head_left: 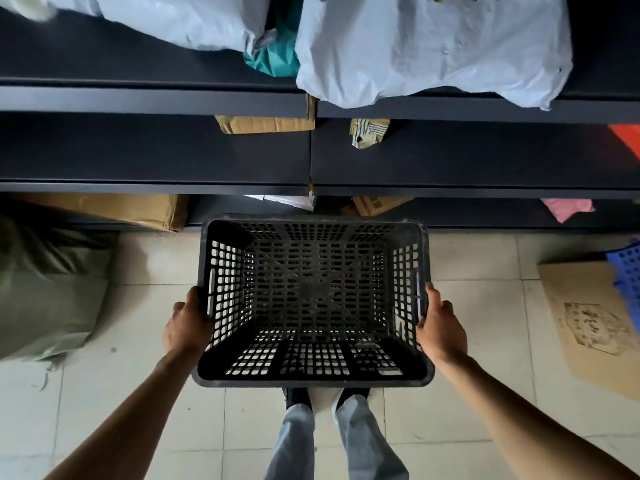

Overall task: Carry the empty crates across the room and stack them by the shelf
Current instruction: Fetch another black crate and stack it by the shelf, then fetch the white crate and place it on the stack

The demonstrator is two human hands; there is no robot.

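Observation:
An empty black plastic crate with perforated walls and floor hangs in front of me, seen from above. My left hand grips its left rim and my right hand grips its right rim. The crate's far edge is close to the bottom of a dark shelf unit, above the tiled floor. My shoes and trouser legs show just below the crate's near edge.
The shelf boards carry white sacks, a teal bag and cardboard boxes. On the floor lie a green sack at left, a brown box, flat cardboard and a blue crate at right.

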